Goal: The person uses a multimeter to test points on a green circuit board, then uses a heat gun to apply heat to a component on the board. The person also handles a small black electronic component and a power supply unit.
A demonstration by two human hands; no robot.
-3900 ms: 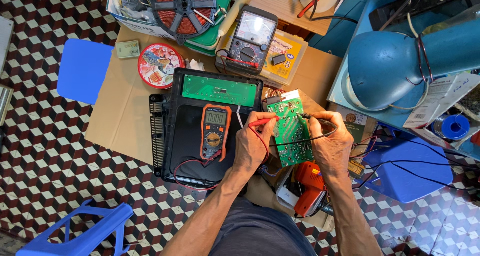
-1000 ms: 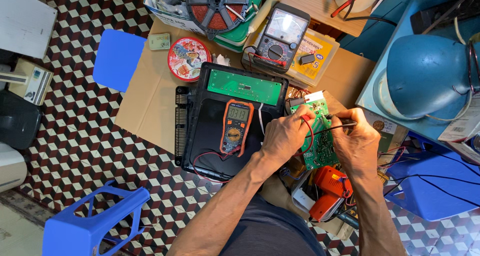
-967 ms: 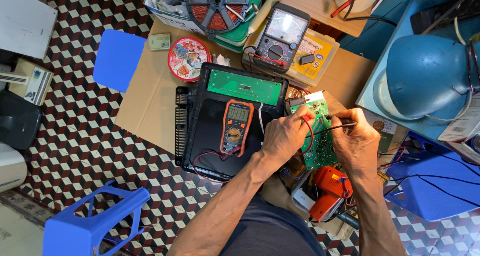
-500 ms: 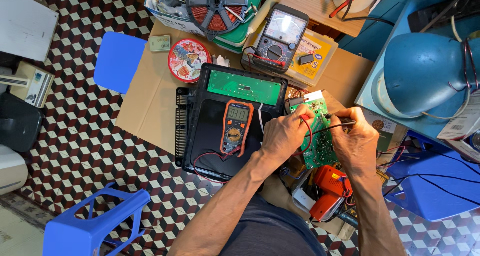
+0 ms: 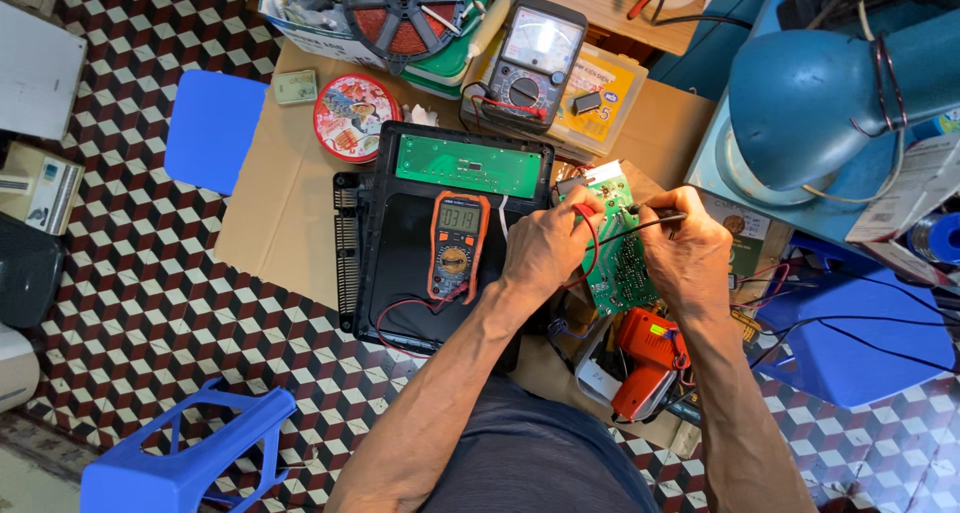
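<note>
Head cam: 2 hands (image 5: 545, 253) (image 5: 685, 258), each pinching 1 probe (image 5: 583, 213) (image 5: 655, 220), 1 board (image 5: 620, 258).

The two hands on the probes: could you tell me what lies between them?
In the head view, the green circuit board lies between the left hand and right hand.

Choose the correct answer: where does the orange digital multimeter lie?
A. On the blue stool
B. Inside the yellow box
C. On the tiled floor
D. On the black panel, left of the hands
D: the orange digital multimeter lies flat on the black panel, just left of the left hand.
</note>
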